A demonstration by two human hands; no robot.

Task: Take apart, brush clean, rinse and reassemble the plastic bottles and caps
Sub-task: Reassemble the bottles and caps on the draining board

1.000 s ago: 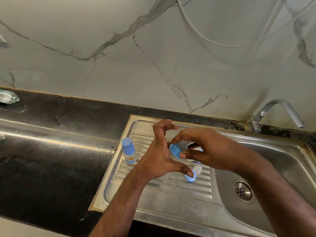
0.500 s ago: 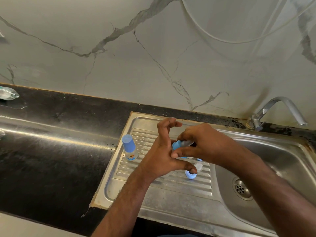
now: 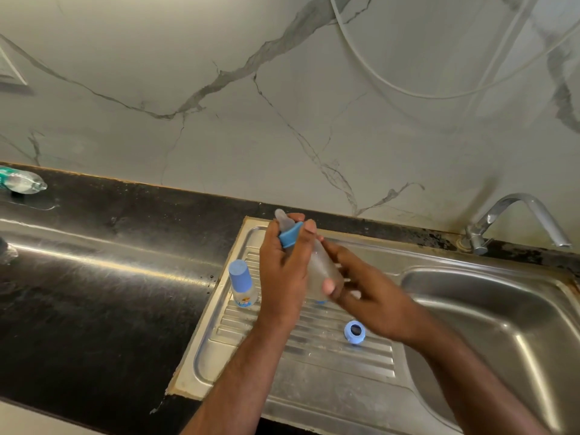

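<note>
Stretching across the black tabletop (image 3: 94, 309), the steel sink's ribbed drainboard (image 3: 314, 365) is being used as the work area. A clear bottle (image 3: 323, 271) is being held tilted above it, its body gripped by the right hand (image 3: 370, 296) while the left hand's (image 3: 282, 274) fingers are being curled around its blue collar (image 3: 290, 235). A capped small bottle (image 3: 241, 285) is standing just left, and a loose blue ring (image 3: 354, 331) is lying on the ribs.

hands: 2 (image 3: 284, 271) (image 3: 373, 296) | small plastic bottles: 2 (one held (image 3: 323, 271), one capped and standing (image 3: 243, 285)) | loose blue ring caps: 1 (image 3: 354, 332) | taps: 1 (image 3: 514, 219) | lying clear bottles, far left: 1 (image 3: 22, 182)
</note>
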